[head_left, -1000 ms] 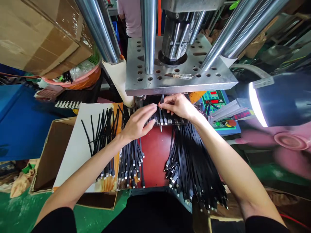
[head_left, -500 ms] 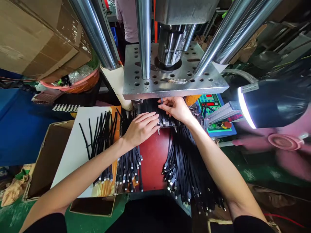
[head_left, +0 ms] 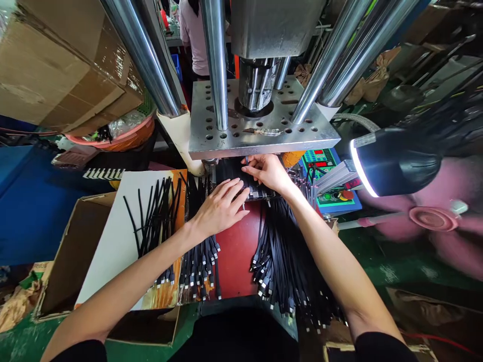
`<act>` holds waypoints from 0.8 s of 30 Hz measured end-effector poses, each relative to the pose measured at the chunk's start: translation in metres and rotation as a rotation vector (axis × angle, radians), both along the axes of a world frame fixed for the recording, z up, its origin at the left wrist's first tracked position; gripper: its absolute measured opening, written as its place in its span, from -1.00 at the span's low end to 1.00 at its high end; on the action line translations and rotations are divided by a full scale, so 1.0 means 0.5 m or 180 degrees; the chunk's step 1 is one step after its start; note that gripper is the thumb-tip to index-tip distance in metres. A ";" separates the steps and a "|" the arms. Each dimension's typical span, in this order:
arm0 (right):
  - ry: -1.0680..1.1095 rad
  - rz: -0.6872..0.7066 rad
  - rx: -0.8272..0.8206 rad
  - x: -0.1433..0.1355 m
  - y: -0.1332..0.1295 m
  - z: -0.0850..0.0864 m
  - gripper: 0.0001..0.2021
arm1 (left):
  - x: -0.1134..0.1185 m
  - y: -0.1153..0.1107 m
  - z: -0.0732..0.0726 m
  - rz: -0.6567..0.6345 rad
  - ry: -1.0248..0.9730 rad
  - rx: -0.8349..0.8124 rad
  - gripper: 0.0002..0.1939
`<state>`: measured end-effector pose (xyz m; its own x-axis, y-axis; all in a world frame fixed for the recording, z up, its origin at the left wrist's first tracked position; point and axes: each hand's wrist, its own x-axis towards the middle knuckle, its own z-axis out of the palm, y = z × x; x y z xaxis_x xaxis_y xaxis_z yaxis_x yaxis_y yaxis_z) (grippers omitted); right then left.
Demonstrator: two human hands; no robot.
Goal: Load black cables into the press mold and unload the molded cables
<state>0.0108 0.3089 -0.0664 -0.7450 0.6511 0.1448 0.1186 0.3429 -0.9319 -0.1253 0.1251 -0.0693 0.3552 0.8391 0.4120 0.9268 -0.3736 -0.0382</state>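
My left hand [head_left: 222, 207] lies with its fingers spread at the front edge of a dark fixture [head_left: 231, 171] under the press plate [head_left: 260, 145]. My right hand [head_left: 266, 173] is bent over the fixture's right part, thumb and forefinger pinched together at a small thing I cannot make out. A row of metal connector ends runs along the fixture's front edge, between and below my hands. Black cables [head_left: 281, 251] with silver connectors hang in a bundle below my right hand, and more cables [head_left: 202, 259] lie below my left forearm.
A white board [head_left: 109, 236] with black cables is at left, beside an open carton [head_left: 81, 241]. At right are a control panel [head_left: 320, 163], a lit lamp [head_left: 392, 161] and a pink fan [head_left: 433, 218]. A person [head_left: 196, 42] stands behind the press.
The fingers of my left hand have spread wider, the thumb now apart. My right hand keeps its pinch at about the same spot on the fixture. The whole view has shifted slightly.
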 end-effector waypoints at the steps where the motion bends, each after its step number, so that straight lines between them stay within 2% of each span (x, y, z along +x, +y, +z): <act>1: -0.0012 -0.0021 0.0017 -0.002 0.000 0.000 -0.52 | 0.008 -0.002 0.001 0.0095 0.0048 -0.0044 -0.47; 7: -0.0238 -0.0262 0.0234 0.003 -0.010 0.009 -0.65 | 0.058 -0.011 -0.002 0.0652 0.0279 -0.0164 -0.47; 10: -0.0319 -0.0426 0.0823 0.045 -0.041 0.018 -0.74 | 0.059 -0.013 0.001 0.0645 0.0221 -0.0184 -0.48; 13: -0.0522 -0.0060 0.1860 0.096 -0.083 0.016 -0.71 | 0.047 -0.013 0.000 0.0484 0.0012 -0.0193 -0.48; 15: -0.0787 0.0113 0.2315 0.118 -0.102 0.008 -0.69 | 0.040 -0.011 -0.005 0.0446 -0.0119 -0.0174 -0.47; 20: -0.1089 0.0384 0.2684 0.128 -0.103 0.006 -0.63 | 0.040 -0.019 -0.014 0.0478 -0.0247 -0.0135 -0.47; 22: -0.1314 0.0443 0.2837 0.125 -0.102 0.018 -0.64 | 0.045 -0.024 -0.009 0.0495 -0.0192 -0.0194 -0.43; 24: -0.1667 0.0295 0.3011 0.113 -0.103 0.028 -0.59 | 0.048 -0.020 0.004 0.0555 -0.0148 -0.0344 -0.38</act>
